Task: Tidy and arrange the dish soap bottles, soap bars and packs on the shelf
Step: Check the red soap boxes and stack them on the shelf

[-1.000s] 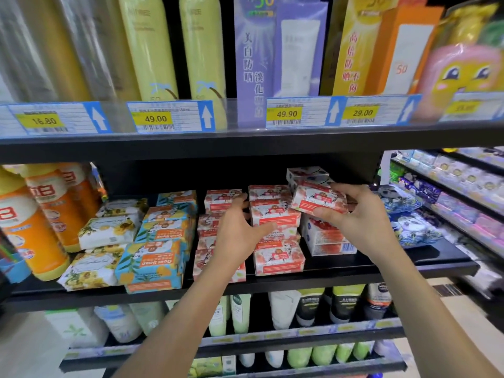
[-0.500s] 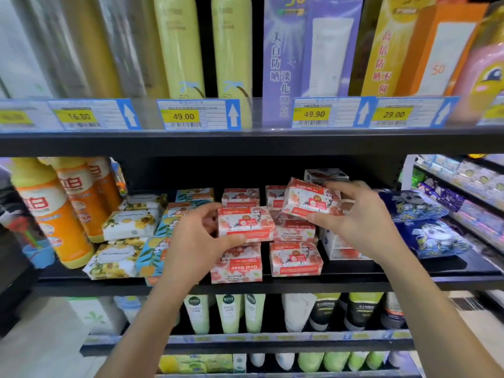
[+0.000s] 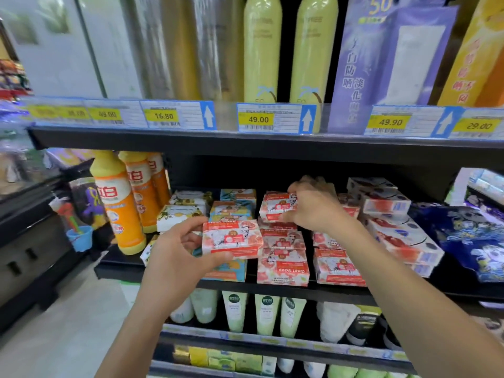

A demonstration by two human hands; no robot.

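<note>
Fingers of left hand grip soap box, now drawn leftward | right hand pinches second box

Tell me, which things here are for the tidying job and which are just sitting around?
For the job: left hand gripping the front red soap box; right hand gripping the rear red soap box; Goat Soap stack; orange dish soap bottles; blue soap boxes.
Just there: yellow spray cans; purple sunscreen box; price tags; green tubes.
</note>
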